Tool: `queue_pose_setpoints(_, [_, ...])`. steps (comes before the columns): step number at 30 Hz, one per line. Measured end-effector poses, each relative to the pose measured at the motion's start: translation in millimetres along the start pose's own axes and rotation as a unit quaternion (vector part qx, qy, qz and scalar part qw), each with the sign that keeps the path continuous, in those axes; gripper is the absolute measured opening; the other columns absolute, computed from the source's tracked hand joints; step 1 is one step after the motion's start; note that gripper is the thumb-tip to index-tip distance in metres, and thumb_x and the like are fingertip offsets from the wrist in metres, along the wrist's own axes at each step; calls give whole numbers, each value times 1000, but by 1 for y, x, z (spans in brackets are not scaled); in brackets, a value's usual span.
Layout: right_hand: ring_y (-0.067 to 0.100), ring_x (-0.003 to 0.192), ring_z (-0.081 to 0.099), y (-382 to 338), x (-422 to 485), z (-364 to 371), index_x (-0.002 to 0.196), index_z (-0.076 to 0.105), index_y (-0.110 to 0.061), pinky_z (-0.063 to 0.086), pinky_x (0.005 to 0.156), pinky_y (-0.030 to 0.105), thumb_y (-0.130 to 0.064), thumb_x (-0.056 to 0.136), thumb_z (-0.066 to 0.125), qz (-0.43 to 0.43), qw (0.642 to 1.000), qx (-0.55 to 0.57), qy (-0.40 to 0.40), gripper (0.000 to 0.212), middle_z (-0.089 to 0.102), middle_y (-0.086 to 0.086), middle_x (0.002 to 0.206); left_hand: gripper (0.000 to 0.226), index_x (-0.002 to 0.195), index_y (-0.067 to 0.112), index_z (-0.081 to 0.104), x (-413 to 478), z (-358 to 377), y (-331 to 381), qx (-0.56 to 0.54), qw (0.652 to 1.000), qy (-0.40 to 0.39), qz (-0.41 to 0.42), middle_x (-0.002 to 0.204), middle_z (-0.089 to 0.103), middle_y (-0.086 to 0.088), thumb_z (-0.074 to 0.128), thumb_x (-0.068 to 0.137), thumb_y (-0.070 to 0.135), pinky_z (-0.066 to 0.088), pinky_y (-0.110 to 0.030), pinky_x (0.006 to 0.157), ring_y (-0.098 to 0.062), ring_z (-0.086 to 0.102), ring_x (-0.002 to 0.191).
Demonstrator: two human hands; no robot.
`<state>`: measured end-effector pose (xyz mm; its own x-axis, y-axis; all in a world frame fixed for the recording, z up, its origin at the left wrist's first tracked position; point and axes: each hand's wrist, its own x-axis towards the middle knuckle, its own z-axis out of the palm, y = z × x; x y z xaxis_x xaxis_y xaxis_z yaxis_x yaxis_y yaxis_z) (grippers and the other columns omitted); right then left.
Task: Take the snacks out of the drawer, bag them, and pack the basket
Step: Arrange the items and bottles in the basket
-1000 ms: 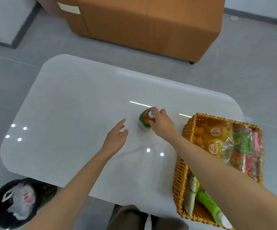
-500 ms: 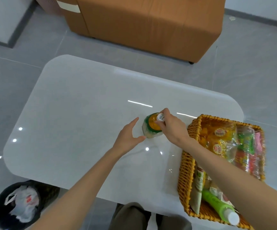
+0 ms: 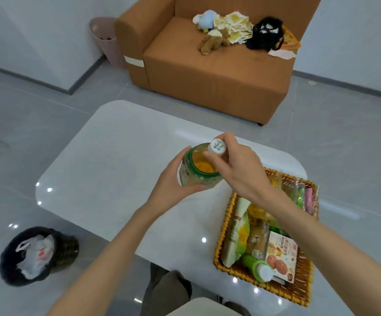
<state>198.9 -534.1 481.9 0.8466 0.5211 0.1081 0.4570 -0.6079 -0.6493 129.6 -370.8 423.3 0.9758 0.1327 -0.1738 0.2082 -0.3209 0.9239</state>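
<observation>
Above the table [image 3: 107,160] at frame centre, my left grip [image 3: 171,185] cups the juice bottle [image 3: 196,172] and my right grip [image 3: 242,172] pinches its white cap [image 3: 217,147]. I should lower it gently into the wicker basket [image 3: 227,213] at lower right.

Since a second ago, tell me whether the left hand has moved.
Yes. The left hand moved right, toward the wicker basket, and now grips the juice bottle.

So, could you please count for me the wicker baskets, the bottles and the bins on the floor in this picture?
Wicker baskets: 1, the wicker basket.
Bottles: 2, the juice bottle being held and the green bottle lying in that basket.
Floor bins: 2, the black bin and the pink bin.
Total: 5.
</observation>
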Motion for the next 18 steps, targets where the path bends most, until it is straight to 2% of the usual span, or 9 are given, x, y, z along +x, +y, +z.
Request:
queue_pose_setpoints(3, [10, 63, 53, -13, -46, -38, 106, 47, -19, 39, 55, 30, -46, 96, 49, -35, 999, 36, 6, 29, 54, -11, 70, 81, 135, 45, 39, -51, 28, 32, -2, 999, 42, 26, 130, 48, 31, 84, 70, 30, 34, -1, 90, 11, 41, 123])
queue_pose_setpoints(6, [7, 59, 49, -22, -92, -71, 105, 49, -17, 35, 55, 26, -44, 96, 50, -48, 996, 76, 16, 28, 51, -12, 66, 76, 122, 58, 37, -99, 55, 64, 3, 998, 53, 29, 119, 49, 42, 84, 70, 29, 36, -16, 97, 15, 43, 118])
queue_pose_setpoints(8, [5, 58, 47, -26, -121, -90, 105, 51, -17, 34, 55, 25, -43, 95, 52, -47, 994, 94, 23, 27, 50, -14, 64, 75, 118, 60, 38, -125, 73, 82, -3, 999, 46, 28, 114, 50, 45, 85, 69, 29, 38, -18, 96, 16, 45, 115])
queue_pose_setpoints(11, [4, 56, 44, -26, -163, -114, 104, 53, -17, 31, 54, 24, -42, 95, 54, -47, 994, 97, 32, 26, 45, -16, 61, 74, 119, 57, 41, -159, 99, 101, -22, 999, 32, 36, 114, 54, 39, 85, 68, 27, 43, -12, 89, 10, 49, 114])
queue_pose_setpoints(13, [5, 57, 45, -25, -190, -127, 103, 52, -18, 34, 54, 26, -44, 95, 53, -45, 994, 92, 40, 27, 46, -15, 61, 72, 117, 57, 42, -180, 116, 111, -22, 999, 24, 42, 111, 54, 40, 84, 69, 24, 45, -9, 83, 10, 50, 113])
queue_pose_setpoints(15, [7, 60, 49, -26, -217, -137, 103, 52, -20, 42, 54, 36, -46, 94, 53, -42, 994, 87, 49, 28, 51, -13, 64, 73, 115, 58, 41, -198, 131, 119, -17, 998, 16, 52, 109, 54, 40, 84, 70, 22, 47, -9, 82, 10, 50, 113])
queue_pose_setpoints(18, [10, 72, 59, -26, -257, -150, 106, 52, -22, 53, 65, 44, -47, 93, 53, -26, 993, 91, 66, 29, 61, -12, 78, 75, 120, 54, 40, -224, 152, 126, -16, 998, 6, 68, 115, 52, 35, 84, 70, 20, 47, -20, 92, 0, 49, 119])
